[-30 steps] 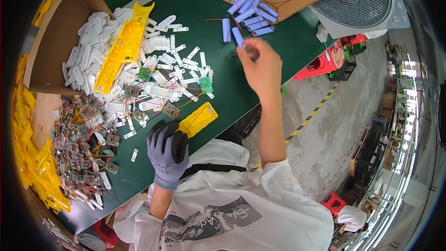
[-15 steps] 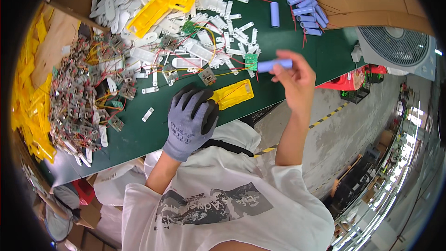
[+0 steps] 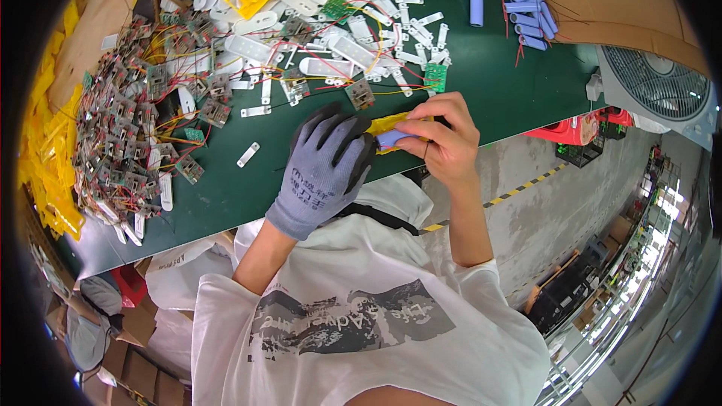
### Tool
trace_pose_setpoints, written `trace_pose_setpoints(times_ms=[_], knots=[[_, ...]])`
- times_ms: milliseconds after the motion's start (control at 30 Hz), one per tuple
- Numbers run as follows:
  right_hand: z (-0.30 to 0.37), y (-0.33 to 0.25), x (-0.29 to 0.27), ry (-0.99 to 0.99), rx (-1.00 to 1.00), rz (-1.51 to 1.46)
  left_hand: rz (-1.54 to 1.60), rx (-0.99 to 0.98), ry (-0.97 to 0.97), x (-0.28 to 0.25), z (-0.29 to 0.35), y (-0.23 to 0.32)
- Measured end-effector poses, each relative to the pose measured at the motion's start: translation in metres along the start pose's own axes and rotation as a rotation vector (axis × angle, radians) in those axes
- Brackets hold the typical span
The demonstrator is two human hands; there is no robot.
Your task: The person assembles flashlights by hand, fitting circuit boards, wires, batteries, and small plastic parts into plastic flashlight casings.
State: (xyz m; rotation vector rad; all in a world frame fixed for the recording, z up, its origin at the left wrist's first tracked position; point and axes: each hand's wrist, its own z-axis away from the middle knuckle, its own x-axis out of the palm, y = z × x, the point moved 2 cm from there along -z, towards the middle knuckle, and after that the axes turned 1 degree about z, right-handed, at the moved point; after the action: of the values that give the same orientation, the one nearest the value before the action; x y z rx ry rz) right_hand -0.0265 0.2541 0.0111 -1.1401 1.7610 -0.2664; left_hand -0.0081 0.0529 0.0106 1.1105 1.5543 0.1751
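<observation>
Yellow casing (image 3: pixel 384 123) partly hidden behind the left hand (image 3: pixel 323 164) (gloved)

And in it comes! My right hand (image 3: pixel 445 139) has swung nearer from the far cells, bringing one purple cell (image 3: pixel 392 140) past the green circuit board (image 3: pixel 435 77), and now it's over the yellow casing (image 3: pixel 385 122), close beside my gloved left hand (image 3: pixel 325 165)!
</observation>
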Motion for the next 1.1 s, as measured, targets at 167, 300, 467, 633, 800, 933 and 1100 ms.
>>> trace_pose_setpoints(times_ms=[167,300,467,633,800,933,1100], knots=[[0.002,0.001,0.002,-0.019,0.026,-0.049,-0.01,-0.02,0.004,0.001,0.003,0.0],[-0.003,0.002,0.003,-0.029,0.02,-0.049,0.017,-0.017,0.023,-0.001,0.0,-0.001],[-0.003,0.002,0.003,-0.032,0.003,-0.03,0.044,-0.012,0.033,-0.002,-0.003,-0.003],[-0.005,-0.003,-0.012,-0.052,0.035,-0.027,0.052,-0.014,0.063,-0.001,-0.001,-0.004],[0.012,0.008,-0.03,-0.05,0.195,-0.144,0.058,-0.019,0.053,-0.002,-0.001,-0.001],[0.012,0.008,-0.025,-0.041,0.188,-0.177,0.106,-0.031,0.068,-0.005,-0.002,-0.001],[0.006,0.007,-0.023,-0.074,0.233,-0.129,0.002,-0.02,0.064,-0.005,-0.005,-0.002]])
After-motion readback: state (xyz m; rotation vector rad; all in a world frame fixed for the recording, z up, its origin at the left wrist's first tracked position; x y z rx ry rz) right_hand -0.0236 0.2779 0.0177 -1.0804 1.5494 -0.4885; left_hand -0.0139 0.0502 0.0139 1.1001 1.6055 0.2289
